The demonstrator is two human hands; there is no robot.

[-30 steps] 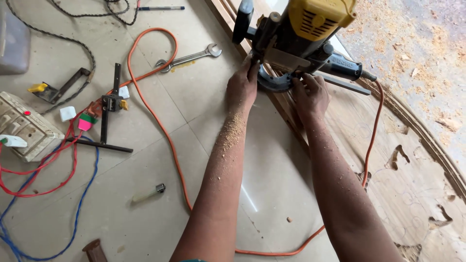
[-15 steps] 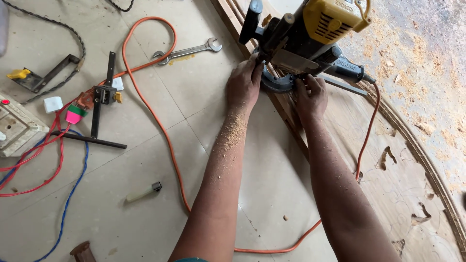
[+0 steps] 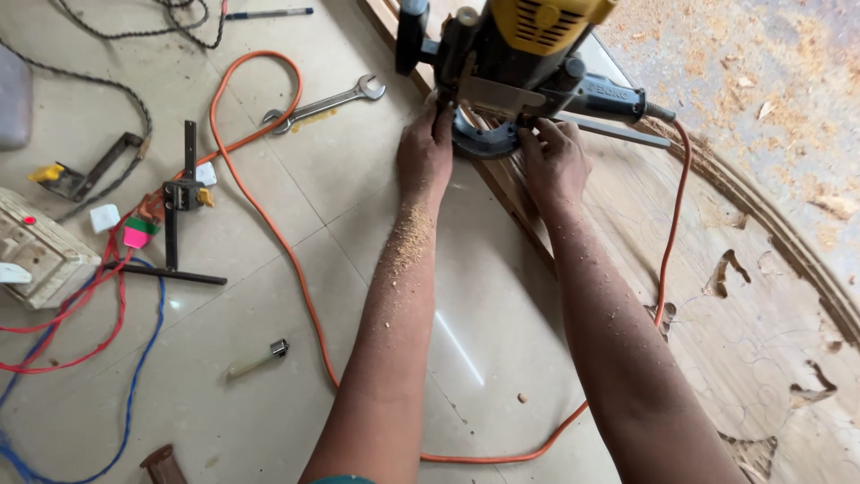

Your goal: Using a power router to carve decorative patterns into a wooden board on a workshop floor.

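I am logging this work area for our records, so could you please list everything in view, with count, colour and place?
router: one, yellow and black, on the wooden strip at top centre
wooden strip: one, brown, running between tile and board
carved board: one, tan, right side
power cord: one, orange, looping over the tiled floor
spanner: one, silver, on tile left of the router
lighter: one, pale, on tile at lower left
socket box: one, cream, left edge
thin wires: several, red and blue, lower left
left hand: fingers on the router base, sawdust on the forearm
right hand: fingers on the router base
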